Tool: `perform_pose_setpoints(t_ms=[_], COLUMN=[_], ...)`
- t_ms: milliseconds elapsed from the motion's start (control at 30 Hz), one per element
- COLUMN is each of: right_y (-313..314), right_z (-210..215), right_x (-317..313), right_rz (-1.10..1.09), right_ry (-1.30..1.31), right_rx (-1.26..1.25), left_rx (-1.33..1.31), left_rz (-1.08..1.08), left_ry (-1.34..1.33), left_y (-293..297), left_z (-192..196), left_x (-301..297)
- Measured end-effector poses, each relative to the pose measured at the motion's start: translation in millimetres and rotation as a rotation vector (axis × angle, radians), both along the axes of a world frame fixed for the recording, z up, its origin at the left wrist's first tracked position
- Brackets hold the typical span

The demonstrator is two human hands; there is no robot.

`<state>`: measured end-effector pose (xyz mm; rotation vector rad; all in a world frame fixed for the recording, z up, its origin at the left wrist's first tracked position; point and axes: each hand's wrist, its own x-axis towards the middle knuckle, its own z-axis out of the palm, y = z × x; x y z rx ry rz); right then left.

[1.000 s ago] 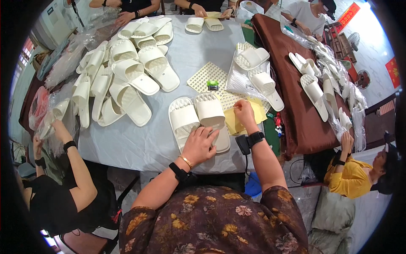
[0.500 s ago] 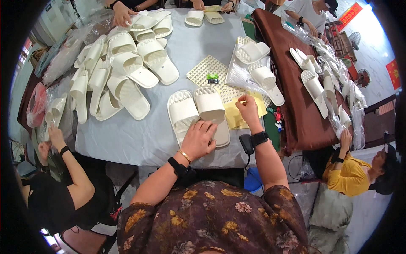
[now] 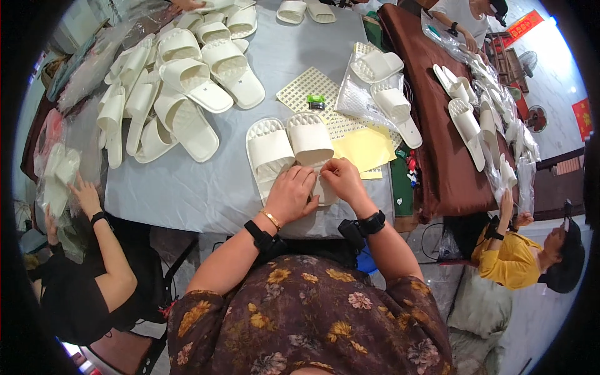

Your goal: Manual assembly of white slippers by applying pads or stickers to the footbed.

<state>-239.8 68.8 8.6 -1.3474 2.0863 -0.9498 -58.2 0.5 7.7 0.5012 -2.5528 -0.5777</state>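
Two white slide slippers, a left one [image 3: 269, 150] and a right one [image 3: 310, 139], lie side by side in front of me with their straps away from me. My left hand [image 3: 291, 192] rests across the heel parts of both, its fingers stretched out. Over the right slipper's insole, my right hand [image 3: 342, 179] holds its thumb and fingers pinched together, close to my left fingertips. Whatever is in that pinch is too small or hidden to make out. A yellow paper sheet [image 3: 364, 149] lies beside the pair, on sticker sheets [image 3: 306, 89] with rows of small dark marks.
Many white slippers [image 3: 187, 81] are heaped at the left of the grey-covered table [image 3: 169, 200]. More lie on plastic packaging [image 3: 356, 100] at the right and on a brown-covered surface [image 3: 406, 75]. A green and black item [image 3: 316, 102] sits on the stickers. Co-workers handle slippers on both sides.
My right hand has come left and down from the yellow sheet to the right slipper's insole. My left hand stays on the pair. The view has shifted slightly.
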Motion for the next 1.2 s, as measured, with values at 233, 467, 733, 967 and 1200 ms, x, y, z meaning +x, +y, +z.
perform_pose_setpoints(t_ms=[233, 467, 733, 967, 1200], right_y=[-1, -1, -1, -3, 0], right_z=[4, -2, 3, -1, -6], right_x=[6, 1, 6, 12, 13], right_rz=[-0.016, -0.138, 0.020, -0.113, -0.069], right_ry=[0.045, -0.168, 0.064, 0.054, 0.156], right_rx=[0.032, -0.018, 0.008, -0.053, -0.036], left_rx=[0.010, -0.019, 0.018, -0.037, -0.061], left_rz=[0.009, 0.021, 0.015, 0.031, 0.034], left_ry=[0.005, 0.026, -0.020, 0.030, 0.007], left_y=[1, 0, -1, 2, 1], left_z=[-2, -2, -3, -2, -3], left_x=[1, -1, 0, -1, -1])
